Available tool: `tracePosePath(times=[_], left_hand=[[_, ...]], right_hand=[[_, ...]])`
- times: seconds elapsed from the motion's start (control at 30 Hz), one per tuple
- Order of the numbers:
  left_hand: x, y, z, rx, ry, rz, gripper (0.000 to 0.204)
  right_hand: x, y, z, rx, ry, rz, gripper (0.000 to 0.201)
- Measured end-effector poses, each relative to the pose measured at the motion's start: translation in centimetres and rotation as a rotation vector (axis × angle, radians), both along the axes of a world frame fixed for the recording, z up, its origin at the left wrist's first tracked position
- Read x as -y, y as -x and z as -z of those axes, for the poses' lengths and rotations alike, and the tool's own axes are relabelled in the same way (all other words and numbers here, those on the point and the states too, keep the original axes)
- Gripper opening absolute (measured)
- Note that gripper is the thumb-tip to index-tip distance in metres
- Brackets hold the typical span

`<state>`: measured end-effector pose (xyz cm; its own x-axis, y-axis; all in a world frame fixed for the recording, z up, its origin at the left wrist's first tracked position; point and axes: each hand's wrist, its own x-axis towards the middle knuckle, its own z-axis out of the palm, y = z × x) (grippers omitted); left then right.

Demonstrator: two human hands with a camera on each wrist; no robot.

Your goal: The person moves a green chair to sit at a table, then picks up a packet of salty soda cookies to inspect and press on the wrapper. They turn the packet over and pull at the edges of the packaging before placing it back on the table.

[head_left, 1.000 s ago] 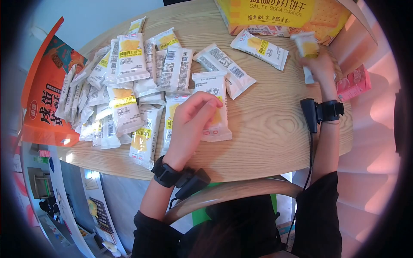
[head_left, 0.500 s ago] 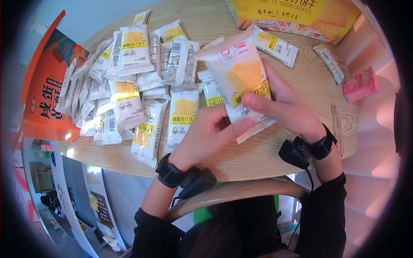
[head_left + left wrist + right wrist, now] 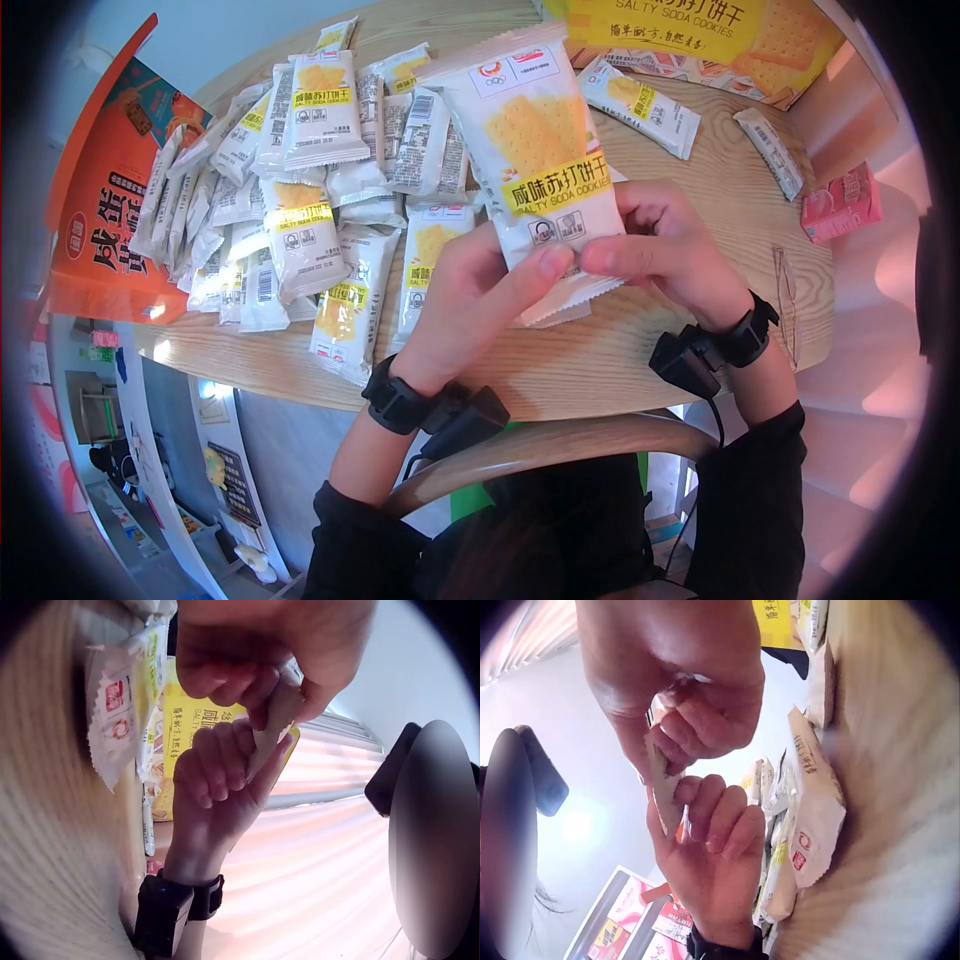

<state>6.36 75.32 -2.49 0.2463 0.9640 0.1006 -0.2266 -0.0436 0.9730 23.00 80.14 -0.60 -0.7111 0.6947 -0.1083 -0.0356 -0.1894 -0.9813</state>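
Observation:
In the head view a white-and-yellow packet of salty soda cookies (image 3: 540,130) is held up over the table, its printed front facing the camera. My left hand (image 3: 470,300) pinches its lower end, thumb on the front and curled fingers behind. Beside it, my right hand (image 3: 675,240) pinches the same end, the two thumbs nearly meeting. Both wrist views show the packet's crimped end (image 3: 276,724) edge-on between thumbs and curled fingers. Close to my left hand lies another cookie packet (image 3: 432,250), partly covered by that hand.
A heap of similar packets (image 3: 300,225) covers the table's left side, against an orange box (image 3: 110,230). At the back stands a yellow cookie box (image 3: 690,30), with a loose packet (image 3: 640,108) before it. Farther right are a narrow packet (image 3: 768,150) and a pink box (image 3: 842,203).
My right hand left the table's right side and came to the middle with the packet. The packet then turned more face-on, and both hands now pinch its lower end.

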Motion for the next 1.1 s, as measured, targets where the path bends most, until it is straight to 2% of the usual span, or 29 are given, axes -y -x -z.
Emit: tracePosePath(times=[0.2, 0.27, 0.37, 0.43, 0.5, 0.57, 0.6, 0.67, 0.7, 0.77, 0.9, 0.97, 1.03, 1.1], left_hand=[[0.2, -0.3, -0.1, 0.032, 0.108, 0.089, 0.03], [0.1, -0.1, 0.1, 0.031, 0.171, 0.12, 0.031], [0.1, 0.3, 0.0, 0.016, 0.13, 0.129, 0.03], [0.3, 0.7, -0.3, 0.061, 0.304, 0.122, 0.032], [0.4, 0.9, -0.3, 0.05, 0.272, 0.123, 0.028], [0.4, 0.8, -0.3, 0.038, 0.242, 0.125, 0.026], [0.4, 0.7, -0.4, 0.024, 0.18, 0.096, 0.026], [0.5, 0.6, -0.4, 0.01, 0.118, 0.068, 0.025], [0.5, 0.4, -0.2, 0.025, 0.068, 0.045, 0.025], [0.5, 0.3, 0.0, 0.04, 0.019, 0.02, 0.026], [0.4, 0.2, 0.2, 0.035, -0.022, 0.005, 0.023], [0.4, 0.2, 0.2, 0.05, -0.031, 0.004, 0.023], [0.2, 0.3, 0.2, 0.017, 0.14, 0.027, 0.022], [-0.2, 0.0, -0.3, 0.027, 0.149, -0.016, 0.022]], right_hand=[[0.6, 0.8, 0.5, -0.002, 0.009, 0.16, 0.025], [1.0, 1.5, 0.7, -0.173, 0.055, 0.234, 0.024], [1.2, 1.7, 0.6, -0.194, 0.03, 0.256, 0.024], [1.1, 1.2, 0.1, -0.16, 0.072, 0.194, 0.024], [0.7, 0.3, 0.2, -0.125, 0.113, 0.134, 0.025], [-0.2, -0.4, 0.8, -0.136, 0.046, -0.087, 0.026], [0.0, -0.2, 0.7, -0.135, 0.047, -0.085, 0.026], [0.6, 0.5, 0.1, 0.089, -0.062, 0.017, 0.026], [0.9, 0.9, 0.3, 0.089, -0.061, 0.017, 0.026], [1.2, 1.5, 0.9, -0.105, -0.184, 0.037, 0.027], [1.4, 1.4, -0.6, -0.046, -0.022, -0.008, 0.029], [1.5, 1.2, -0.6, 0.003, 0.072, 0.044, 0.027], [1.4, 1.0, -0.5, 0.012, 0.047, 0.102, 0.025], [1.4, 1.0, -0.5, 0.02, 0.021, 0.162, 0.023]])
